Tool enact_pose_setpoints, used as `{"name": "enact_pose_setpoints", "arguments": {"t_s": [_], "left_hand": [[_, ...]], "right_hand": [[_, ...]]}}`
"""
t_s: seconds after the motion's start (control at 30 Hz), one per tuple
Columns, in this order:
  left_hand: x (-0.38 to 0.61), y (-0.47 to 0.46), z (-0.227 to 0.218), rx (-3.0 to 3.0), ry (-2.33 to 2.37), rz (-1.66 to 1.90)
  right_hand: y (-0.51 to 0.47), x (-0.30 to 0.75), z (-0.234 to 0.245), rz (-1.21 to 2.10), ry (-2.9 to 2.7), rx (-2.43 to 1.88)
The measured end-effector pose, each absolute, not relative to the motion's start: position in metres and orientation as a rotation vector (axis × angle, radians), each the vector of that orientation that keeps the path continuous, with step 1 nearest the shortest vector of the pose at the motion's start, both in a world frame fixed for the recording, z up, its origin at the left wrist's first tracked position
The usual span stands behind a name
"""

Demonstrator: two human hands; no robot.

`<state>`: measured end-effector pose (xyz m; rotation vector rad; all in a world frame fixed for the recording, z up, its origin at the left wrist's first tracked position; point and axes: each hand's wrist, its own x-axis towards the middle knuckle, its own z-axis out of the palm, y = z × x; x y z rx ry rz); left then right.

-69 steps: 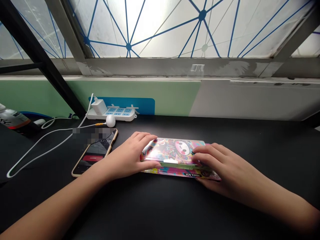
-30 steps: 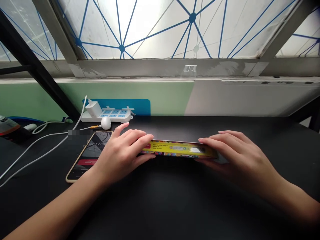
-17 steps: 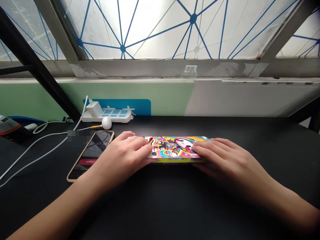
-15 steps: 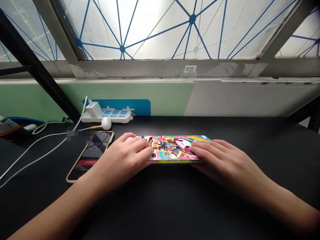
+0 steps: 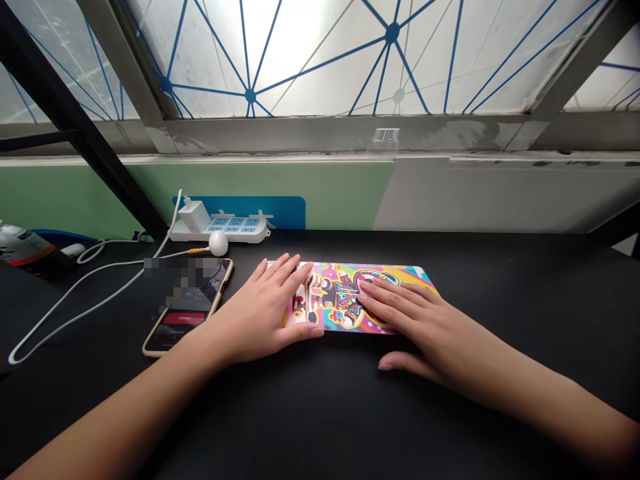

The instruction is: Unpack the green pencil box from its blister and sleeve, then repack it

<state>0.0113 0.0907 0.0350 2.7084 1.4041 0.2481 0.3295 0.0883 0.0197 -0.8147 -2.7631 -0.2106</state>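
Observation:
A flat, brightly coloured rectangular item with a cartoon figure on it, perhaps a case or booklet, lies on the black table. My left hand rests over its left end, fingers spread and thumb along the near edge. Across its right part lies my right hand, palm down with fingers stretched out. The right thumb is apart from the item, over the table. Both hands cover parts of the printed picture, including some of the figure's head.
Left of my left hand lies a phone in a pale case. Behind it are a white power strip with a plugged charger, a round white object and a looping white cable. A bottle is at far left.
The colourful item was tilted up with its near edge raised; now it lies flatter. My fingers have spread from its ends onto its top, and the right thumb has come out from beneath.

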Motion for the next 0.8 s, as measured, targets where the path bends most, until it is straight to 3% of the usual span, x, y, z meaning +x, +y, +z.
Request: {"name": "enact_pose_setpoints", "arguments": {"t_s": [0.47, 0.8], "left_hand": [[0.012, 0.092, 0.036, 2.620, 1.475, 0.121], [0.012, 0.091, 0.033, 2.697, 1.460, 0.164]], "right_hand": [[0.103, 0.398, 0.045, 0.255, -2.859, -1.128], [0.090, 0.342, 0.029, -0.116, -2.696, -1.038]]}}
